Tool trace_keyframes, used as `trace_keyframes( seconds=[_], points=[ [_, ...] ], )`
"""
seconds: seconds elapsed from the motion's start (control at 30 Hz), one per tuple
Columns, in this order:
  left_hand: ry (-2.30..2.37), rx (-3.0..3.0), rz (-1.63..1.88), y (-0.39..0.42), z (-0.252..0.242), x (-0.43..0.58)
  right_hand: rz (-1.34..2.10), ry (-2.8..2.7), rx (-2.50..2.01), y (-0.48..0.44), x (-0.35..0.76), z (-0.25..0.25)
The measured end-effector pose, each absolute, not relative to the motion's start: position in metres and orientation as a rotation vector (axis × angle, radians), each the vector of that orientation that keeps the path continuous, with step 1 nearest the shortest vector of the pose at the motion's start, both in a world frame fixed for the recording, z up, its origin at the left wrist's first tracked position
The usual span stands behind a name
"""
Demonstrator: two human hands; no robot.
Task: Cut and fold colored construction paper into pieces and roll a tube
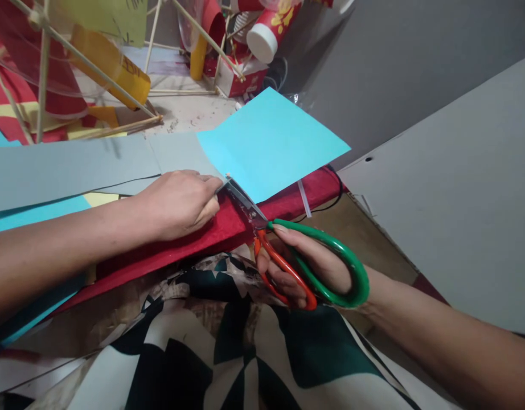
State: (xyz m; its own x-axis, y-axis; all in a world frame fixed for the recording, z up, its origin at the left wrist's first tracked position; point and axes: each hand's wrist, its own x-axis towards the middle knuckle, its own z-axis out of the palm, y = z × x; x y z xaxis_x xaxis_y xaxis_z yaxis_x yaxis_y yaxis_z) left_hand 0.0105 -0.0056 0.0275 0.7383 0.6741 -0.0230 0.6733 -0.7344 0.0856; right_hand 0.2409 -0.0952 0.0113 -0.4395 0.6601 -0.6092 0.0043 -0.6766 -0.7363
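Note:
My right hand (322,265) is closed around scissors (256,219), one handle loop green and the other orange-red. The blades point up and left, and their tips meet the edge of a long grey paper strip (87,165). My left hand (179,202) pinches that strip close to the blade tips, with its fingers curled and partly hidden. A light blue sheet (275,142) lies just beyond the blades, against the strip's right end. Whether the blades have paper between them is hard to see.
A red-covered table edge (314,185) runs in front of me. Wooden stick frames (117,128) with a yellow cup (121,74) stand at the back left. Behind the blue sheet are a red-and-white box (241,77) and a red cup (275,25). A grey wall (394,62) rises at right.

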Motion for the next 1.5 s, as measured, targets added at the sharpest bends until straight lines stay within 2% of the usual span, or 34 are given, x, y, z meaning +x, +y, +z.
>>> trace_keyframes(
  seconds=[0.5, 0.9, 1.3, 1.5],
  points=[
    [1.182, 2.962, -0.029, -0.015, 0.017, 0.02, 2.198, -1.09, -1.377, -0.074, 0.239, 0.012],
    [1.287, 3.01, -0.081, -0.013, 0.032, 0.019, 1.885, -1.436, -1.639, -0.065, 0.241, 0.023],
    [1.323, 3.025, -0.197, 0.012, 0.041, 0.03, 2.078, -1.284, -1.51, -0.025, 0.245, 0.025],
    [1.356, 2.942, -0.254, 0.017, 0.039, 0.038, 2.145, -1.053, -1.668, -0.017, 0.248, 0.028]
  ],
)
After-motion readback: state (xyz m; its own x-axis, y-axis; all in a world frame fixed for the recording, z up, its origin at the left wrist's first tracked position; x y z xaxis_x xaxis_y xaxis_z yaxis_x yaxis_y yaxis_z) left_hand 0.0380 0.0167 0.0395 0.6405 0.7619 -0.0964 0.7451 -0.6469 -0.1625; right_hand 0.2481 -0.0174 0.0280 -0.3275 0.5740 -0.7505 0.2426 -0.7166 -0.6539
